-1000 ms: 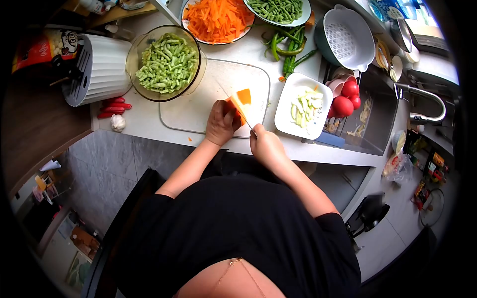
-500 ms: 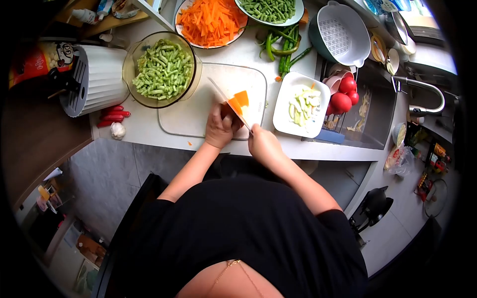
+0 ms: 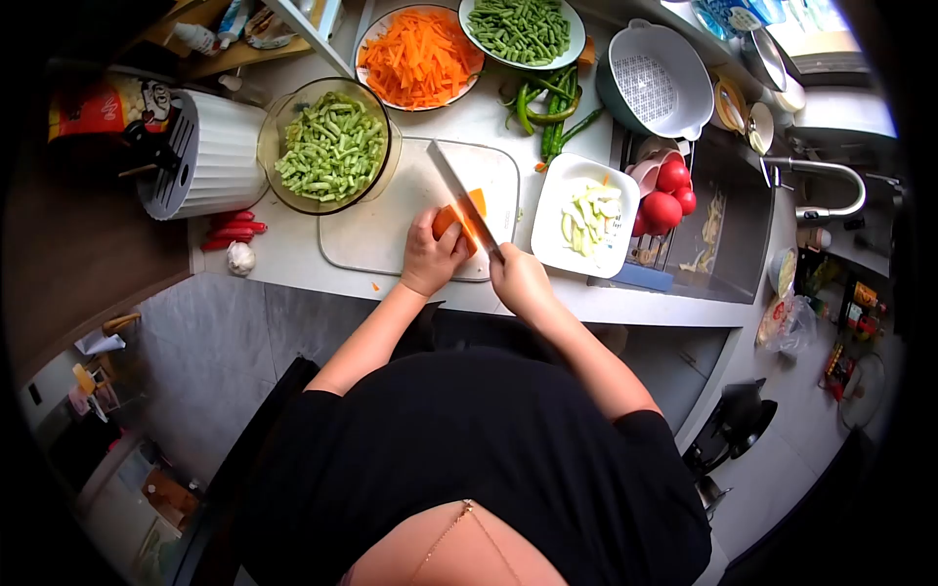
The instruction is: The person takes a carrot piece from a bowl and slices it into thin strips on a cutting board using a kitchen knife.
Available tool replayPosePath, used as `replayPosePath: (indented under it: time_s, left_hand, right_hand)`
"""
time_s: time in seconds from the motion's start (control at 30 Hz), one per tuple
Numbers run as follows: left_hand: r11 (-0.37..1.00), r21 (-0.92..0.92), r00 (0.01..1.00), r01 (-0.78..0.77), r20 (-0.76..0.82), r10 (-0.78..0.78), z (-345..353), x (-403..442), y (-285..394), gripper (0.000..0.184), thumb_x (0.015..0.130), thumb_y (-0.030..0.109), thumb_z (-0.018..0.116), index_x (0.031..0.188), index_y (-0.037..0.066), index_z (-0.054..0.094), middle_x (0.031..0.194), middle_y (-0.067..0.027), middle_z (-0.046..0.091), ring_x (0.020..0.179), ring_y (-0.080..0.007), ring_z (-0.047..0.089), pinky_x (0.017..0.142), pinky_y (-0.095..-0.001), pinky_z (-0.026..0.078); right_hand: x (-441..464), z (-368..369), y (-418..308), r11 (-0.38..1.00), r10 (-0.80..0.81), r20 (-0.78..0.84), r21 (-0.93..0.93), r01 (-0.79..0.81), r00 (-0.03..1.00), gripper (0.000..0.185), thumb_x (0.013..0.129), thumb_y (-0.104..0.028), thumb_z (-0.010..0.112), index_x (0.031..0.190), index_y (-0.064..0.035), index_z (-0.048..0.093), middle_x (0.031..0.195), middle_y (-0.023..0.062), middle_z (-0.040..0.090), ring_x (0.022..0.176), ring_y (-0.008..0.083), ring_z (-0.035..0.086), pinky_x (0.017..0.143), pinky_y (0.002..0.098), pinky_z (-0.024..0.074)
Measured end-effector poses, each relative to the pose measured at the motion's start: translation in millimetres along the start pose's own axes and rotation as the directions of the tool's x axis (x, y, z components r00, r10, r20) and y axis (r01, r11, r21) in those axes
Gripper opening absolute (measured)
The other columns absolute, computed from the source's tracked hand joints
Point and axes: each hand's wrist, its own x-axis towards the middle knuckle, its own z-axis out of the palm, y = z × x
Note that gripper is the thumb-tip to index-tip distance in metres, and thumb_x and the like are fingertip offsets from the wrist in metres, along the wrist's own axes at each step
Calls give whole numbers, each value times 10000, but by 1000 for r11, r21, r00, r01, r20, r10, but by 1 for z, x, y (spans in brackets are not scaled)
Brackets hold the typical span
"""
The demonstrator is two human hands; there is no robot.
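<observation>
On the white cutting board (image 3: 366, 244), my left hand (image 3: 430, 262) presses down a chunk of carrot (image 3: 446, 222), fingers bent around it. My right hand (image 3: 520, 280) grips the handle of a kitchen knife (image 3: 452, 180). Its blade slants up and left, close against the carrot's right side. Past the blade, a cut carrot slice (image 3: 478, 201) shows on the board. Left of my hands stands a glass bowl (image 3: 391, 146) of chopped green beans. To the right is a white square dish (image 3: 543, 220) holding pale green strips.
Along the back are a plate of carrot strips (image 3: 420, 59), a plate of cut green beans (image 3: 518, 31) and green peppers (image 3: 557, 112). A colander (image 3: 699, 78) stands by the sink (image 3: 738, 225), near tomatoes (image 3: 661, 210). Garlic (image 3: 240, 258) and red chillies (image 3: 233, 230) lie left.
The knife has swung more upright and its blade now shows its flat side. More of the carrot under my left hand is visible. The whole view has shifted slightly.
</observation>
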Motion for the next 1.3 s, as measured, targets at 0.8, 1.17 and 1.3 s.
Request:
replayPosePath:
  time_s: [0.8, 1.17, 1.3]
  left_hand:
    - [989, -41, 988, 141, 70, -138, 3, 51, 23, 89, 765, 83, 564, 751, 31, 635, 859, -97, 613, 834, -275, 576, 838, -383, 426]
    - [982, 14, 976, 189, 105, -190, 6, 47, 23, 71, 723, 79, 570, 735, 40, 628, 842, -103, 608, 834, -293, 573, 825, -391, 430]
    - [981, -30, 974, 190, 134, -185, 5, 50, 24, 78, 749, 94, 595, 719, 33, 635, 879, -113, 632, 838, -314, 577, 829, -409, 435]
  right_hand:
    - [37, -1, 14, 999, -11, -88, -47, 7, 996, 213, 874, -146, 504, 805, 42, 574, 698, 302, 603, 671, 478, 598, 672, 532, 485]
    - [35, 12, 17, 992, -10, -7, -122, 9, 1000, 221, 858, -144, 504, 812, 65, 557, 705, 301, 608, 684, 463, 610, 676, 523, 491]
    - [56, 7, 8, 999, 10, -31, -40, -11, 999, 242, 847, -167, 518, 774, 57, 573, 734, 302, 612, 704, 452, 613, 677, 518, 490]
